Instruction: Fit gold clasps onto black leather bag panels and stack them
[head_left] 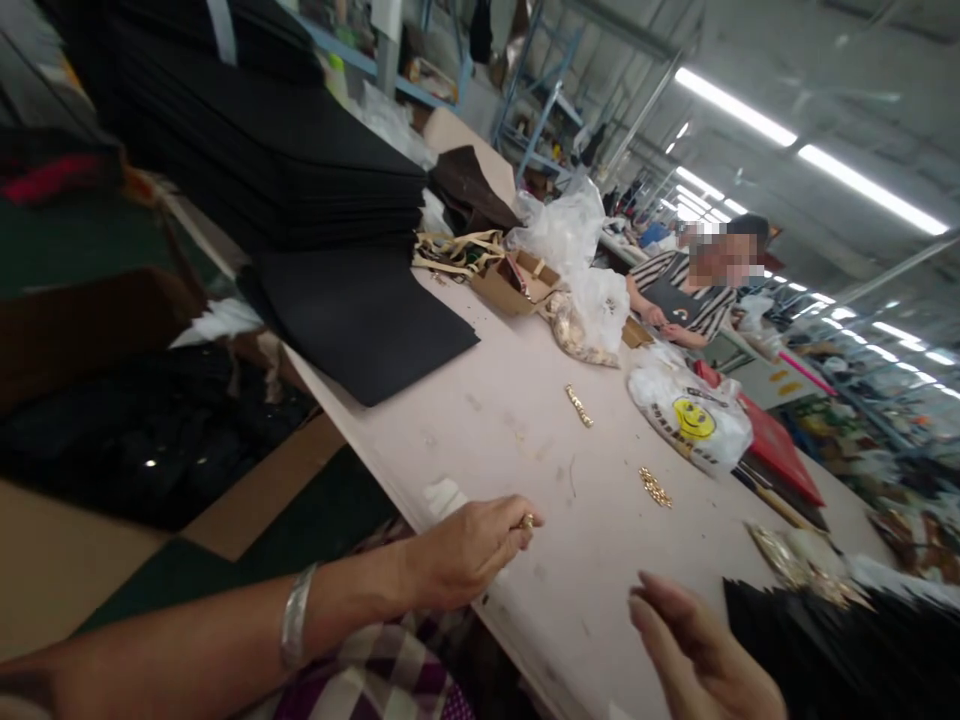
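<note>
On pale worktable (525, 420): gold fittings (655, 486), black sheets (360, 310); factory hall.

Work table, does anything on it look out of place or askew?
Slightly. One black sheet has slid off the black stack and overhangs the table edge. Two small gold pieces lie loose on the bare top. The left hand pinches a gold piece in its fingers.

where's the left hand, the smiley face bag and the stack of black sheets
left hand (469, 550), head view, on the back of the hand
smiley face bag (694, 418), head view, on the yellow face print
stack of black sheets (300, 170), head view, on the top sheet
</note>
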